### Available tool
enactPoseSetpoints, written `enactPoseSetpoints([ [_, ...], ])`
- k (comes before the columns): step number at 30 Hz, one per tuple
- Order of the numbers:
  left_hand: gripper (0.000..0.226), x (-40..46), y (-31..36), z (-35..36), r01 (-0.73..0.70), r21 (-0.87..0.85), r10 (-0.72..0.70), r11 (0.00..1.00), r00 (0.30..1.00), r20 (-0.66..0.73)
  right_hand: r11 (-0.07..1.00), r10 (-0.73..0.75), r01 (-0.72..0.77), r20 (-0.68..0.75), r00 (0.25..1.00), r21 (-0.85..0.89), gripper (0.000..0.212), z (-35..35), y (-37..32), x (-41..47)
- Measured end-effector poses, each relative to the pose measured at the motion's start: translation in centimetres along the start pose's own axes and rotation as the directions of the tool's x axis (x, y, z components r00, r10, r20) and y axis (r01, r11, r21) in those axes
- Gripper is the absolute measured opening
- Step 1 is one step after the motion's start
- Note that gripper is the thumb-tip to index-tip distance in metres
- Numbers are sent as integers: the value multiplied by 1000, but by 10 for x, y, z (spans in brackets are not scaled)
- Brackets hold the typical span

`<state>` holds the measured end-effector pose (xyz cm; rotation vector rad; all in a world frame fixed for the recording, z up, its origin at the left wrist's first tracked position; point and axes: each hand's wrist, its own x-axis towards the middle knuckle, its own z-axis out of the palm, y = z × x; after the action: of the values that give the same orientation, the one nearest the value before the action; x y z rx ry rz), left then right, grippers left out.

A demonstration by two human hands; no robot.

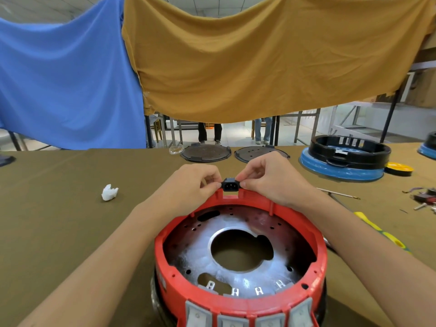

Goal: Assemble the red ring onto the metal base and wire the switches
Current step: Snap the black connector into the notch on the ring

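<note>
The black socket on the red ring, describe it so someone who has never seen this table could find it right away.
Start at the red ring in the middle of the table. At its far edge, both hands, left hand and right hand, pinch a small black socket over a notch. It is the only black part on the rim; the grey switches sit on the near side.

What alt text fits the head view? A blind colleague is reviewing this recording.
Left hand and right hand pinch a black power socket at a notch in the far rim of a red ring, which sits on a metal base with a central hole, on an olive-covered table.
</note>
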<state>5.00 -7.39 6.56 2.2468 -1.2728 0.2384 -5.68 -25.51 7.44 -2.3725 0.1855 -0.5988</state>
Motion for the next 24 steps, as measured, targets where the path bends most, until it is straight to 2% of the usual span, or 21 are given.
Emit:
enactPoseSetpoints([
  [8, 12, -2, 2, -1, -5, -6, 5, 1000, 1000, 2, 1000, -28, 28, 19, 999, 6, 18, 0, -1, -1],
  [12, 16, -8, 3, -2, -50, -60, 43, 997, 992, -120, 997, -67, 67, -1, 998, 29, 20, 2, 1, -3],
  [17, 15, -7, 5, -4, -38, -65, 32, 997, 996, -85, 996, -78, 82, 109, 991, -31, 22, 4, 0, -2],
  [24, 16, -5, 7, -4, -45, -55, 42, 997, 998, -54, 992, -87, 97, 129, 988, -76, 24, 4, -2, -1],
])
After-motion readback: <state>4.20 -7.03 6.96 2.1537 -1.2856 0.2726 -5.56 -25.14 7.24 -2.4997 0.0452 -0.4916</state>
